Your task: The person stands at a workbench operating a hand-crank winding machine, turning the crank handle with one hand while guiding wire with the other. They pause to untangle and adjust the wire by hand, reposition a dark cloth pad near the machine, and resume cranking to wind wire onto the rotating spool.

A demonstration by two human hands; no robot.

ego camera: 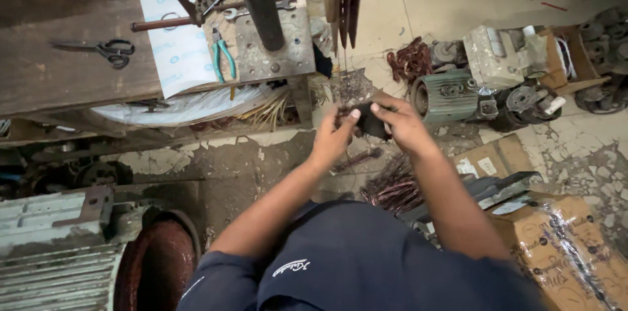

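Over the cracked floor just in front of the workbench (39,69), the left hand (332,138) and right hand (400,122) meet, fingers curled shut around a small dark bundle (371,124) between them. Green-handled pliers (222,54) and scissors (104,49) lie on the bench far left; a green motor (445,96) sits right.

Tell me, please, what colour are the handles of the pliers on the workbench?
Teal-green pliers handles; head view.
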